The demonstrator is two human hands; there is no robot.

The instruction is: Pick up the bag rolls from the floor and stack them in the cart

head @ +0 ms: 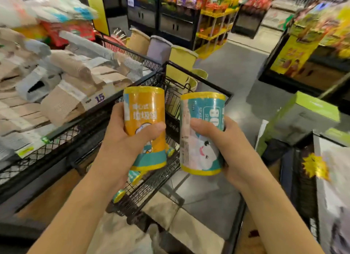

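Hands first: the left hand (130, 138) grips an orange bag roll (144, 127), the right hand (223, 140) grips a teal bag roll (201, 132), both held upright above the black wire cart (151, 187). A few rolls (135, 176) already lie inside it. Judging by this, stacking is underway, these two not yet placed; the floor's remaining rolls are out of view

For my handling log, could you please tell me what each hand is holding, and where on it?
The left hand grips the orange bag roll around its middle. The right hand grips the teal bag roll around its middle too.
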